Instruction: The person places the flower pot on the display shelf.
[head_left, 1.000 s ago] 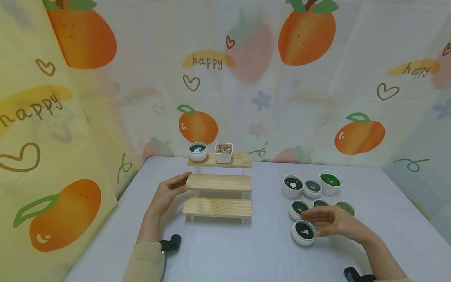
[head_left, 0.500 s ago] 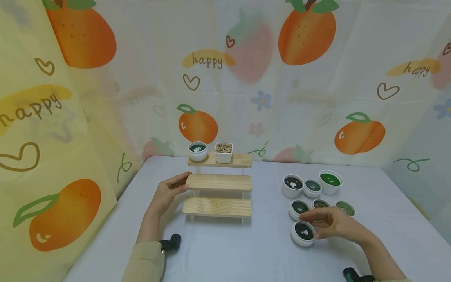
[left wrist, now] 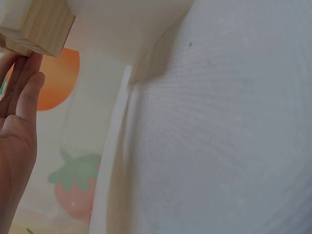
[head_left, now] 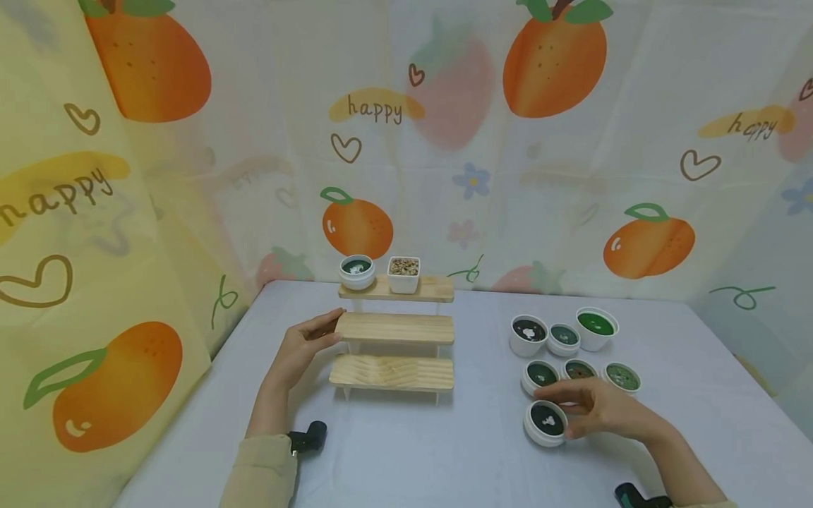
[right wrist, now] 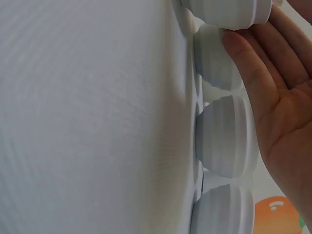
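My right hand (head_left: 603, 410) holds a small round white pot (head_left: 545, 423) with a dark top and a pale mark, its thumb and fingers at the pot's side. In the right wrist view that pot (right wrist: 229, 9) is at the top, cut off by the frame edge. My left hand (head_left: 306, 347) touches the left end of the middle plank (head_left: 396, 329) of a three-tier wooden shelf, fingers fairly straight. In the left wrist view its fingertips reach the plank's wooden end (left wrist: 48, 31). On the top plank (head_left: 437, 288) stand a round pot (head_left: 357, 272) and a square pot (head_left: 404, 275) of speckled grains.
Several more white pots with green or dark tops, such as the bright green one (head_left: 597, 326) and the speckled green one (head_left: 622, 378), stand behind the right hand. The lowest plank (head_left: 390, 374) is nearest the front. A printed cloth hangs behind the white table (head_left: 381, 458).
My right hand has shifted slightly toward the front and left with the dark-topped pot, uncovering more of the pots behind. The left hand and shelf have stayed in place.
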`<state>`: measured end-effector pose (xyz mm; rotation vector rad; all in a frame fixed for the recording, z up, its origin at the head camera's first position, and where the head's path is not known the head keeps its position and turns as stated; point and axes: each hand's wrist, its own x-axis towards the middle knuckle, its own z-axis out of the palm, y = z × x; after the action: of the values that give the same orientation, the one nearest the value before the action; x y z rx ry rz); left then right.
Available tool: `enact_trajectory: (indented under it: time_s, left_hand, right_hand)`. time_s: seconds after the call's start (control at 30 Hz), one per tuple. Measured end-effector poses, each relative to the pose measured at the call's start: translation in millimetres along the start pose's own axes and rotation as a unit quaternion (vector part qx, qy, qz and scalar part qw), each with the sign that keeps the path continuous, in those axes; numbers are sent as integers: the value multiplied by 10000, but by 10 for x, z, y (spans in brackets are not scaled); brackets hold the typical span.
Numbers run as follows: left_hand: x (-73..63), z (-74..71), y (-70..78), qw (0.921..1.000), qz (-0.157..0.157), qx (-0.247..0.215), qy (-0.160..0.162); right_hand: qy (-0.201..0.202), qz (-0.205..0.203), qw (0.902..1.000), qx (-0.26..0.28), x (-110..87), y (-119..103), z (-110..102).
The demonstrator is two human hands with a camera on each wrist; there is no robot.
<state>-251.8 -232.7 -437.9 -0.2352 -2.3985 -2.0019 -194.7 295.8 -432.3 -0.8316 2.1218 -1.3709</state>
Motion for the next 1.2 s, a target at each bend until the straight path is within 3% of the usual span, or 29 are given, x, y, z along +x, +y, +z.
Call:
enact_trajectory:
  time_s: [0.47, 0.67, 1.2]
  left_hand:
    - [6, -2, -21, 9999, 14, 121, 15]
    - [5, 0, -17, 9999, 52, 93, 12]
    - [7, -1, -18, 9998, 160, 95, 26]
  right_hand:
    - [-72, 363, 9975, -595, 29, -23, 21]
    - [-5, 178, 9979, -620, 60, -54, 25]
    - [643, 140, 9911, -1159, 326, -472, -135]
